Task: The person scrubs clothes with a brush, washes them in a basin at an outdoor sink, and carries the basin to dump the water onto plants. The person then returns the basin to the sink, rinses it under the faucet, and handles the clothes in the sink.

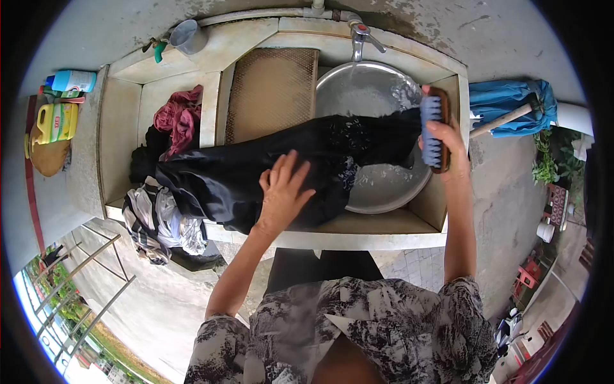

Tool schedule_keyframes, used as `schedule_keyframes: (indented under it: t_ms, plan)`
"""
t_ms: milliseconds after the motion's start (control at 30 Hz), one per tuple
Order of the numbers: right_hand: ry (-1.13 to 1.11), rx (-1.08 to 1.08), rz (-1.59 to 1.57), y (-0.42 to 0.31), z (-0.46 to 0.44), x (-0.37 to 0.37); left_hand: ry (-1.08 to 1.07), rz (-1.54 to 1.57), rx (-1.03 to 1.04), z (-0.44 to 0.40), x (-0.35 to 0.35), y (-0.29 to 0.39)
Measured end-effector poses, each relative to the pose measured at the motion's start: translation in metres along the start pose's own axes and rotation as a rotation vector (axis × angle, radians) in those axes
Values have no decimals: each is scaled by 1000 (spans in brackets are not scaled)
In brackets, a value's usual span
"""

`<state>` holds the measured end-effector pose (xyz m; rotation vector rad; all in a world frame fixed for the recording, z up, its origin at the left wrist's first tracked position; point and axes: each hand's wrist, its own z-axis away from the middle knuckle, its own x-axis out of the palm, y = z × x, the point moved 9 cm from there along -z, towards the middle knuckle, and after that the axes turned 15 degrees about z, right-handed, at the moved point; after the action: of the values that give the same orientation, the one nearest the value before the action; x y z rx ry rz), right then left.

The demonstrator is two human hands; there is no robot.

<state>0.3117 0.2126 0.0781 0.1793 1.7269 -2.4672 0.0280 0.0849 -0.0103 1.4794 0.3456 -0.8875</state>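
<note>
A wet black garment [236, 176] is stretched across the sink, its right end hanging into a round metal basin [384, 192] of water. My left hand [284, 192] lies on the garment with its fingers spread. At the basin's right side my right hand [449, 142] grips a scrubbing brush [437, 128] with a brown back. Its bluish-grey bristles face left, and the brush is raised off the flat part of the cloth. Behind the garment rests a ridged washboard slab [272, 93]. The tap [359, 41] stands over the basin, with water seeming to run from it.
Dark red cloth [179, 121] lies in the left sink compartment. Grey and white clothes [160, 217] are heaped at the front left. A grey cup [188, 37] sits on the back ledge. A yellow jug [56, 123] and blue bottle [73, 81] stand left. Blue cloth [511, 105] hangs right.
</note>
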Motion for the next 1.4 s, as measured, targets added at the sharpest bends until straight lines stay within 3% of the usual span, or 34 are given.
schedule_keyframes:
  t_ms: [67,200,333,433,467,567,633,700,800,833,867,900,933,967,1033,1100,1167,1267,1400]
  plan:
    - [10,-76,-82,-49,10,13,149,73,-144,-3,-16,-24]
    - [43,-297,-269,-118,10,26,463,241,-166,-14,-57,-48]
    - [67,-516,-455,-195,-6,37,398,240,-94,-16,-50,-62]
    - [111,-824,-473,-249,-2,68,605,509,-122,-6,-72,-60]
    - [144,-943,-464,-265,3,82,761,573,-53,-2,-88,-52]
    - [111,-975,-495,-275,0,114,1005,653,-202,4,-107,-72]
    - [91,-930,-293,-260,-24,135,1141,758,-271,1,-111,-97]
    - [70,-870,164,-227,-65,162,1220,697,-321,-6,-101,-130]
    - [-64,-786,794,-140,-96,204,985,171,-230,-25,-100,-111]
    - [-168,-689,936,-101,-98,215,921,271,-263,-24,-99,-111]
    - [-146,-632,988,-76,-87,217,849,369,-293,-24,-101,-104]
    - [-243,-592,904,-53,-74,222,776,469,-319,-25,-100,-101]
    - [-362,-564,909,-24,-70,229,727,377,-209,-25,-101,-95]
    - [-530,-565,905,7,-68,238,680,460,-287,-22,-102,-87]
    - [-648,-495,1050,59,-67,248,655,43,-202,-16,-109,-39]
    - [-591,-507,1087,64,-76,258,309,-72,-266,-21,-82,1]
    - [-537,-517,1130,64,-87,268,103,17,-134,-22,-30,24]
    - [-451,-510,1194,59,-105,278,60,-124,52,-44,28,32]
    - [-392,-608,1167,52,-129,295,88,-523,55,-99,70,12]
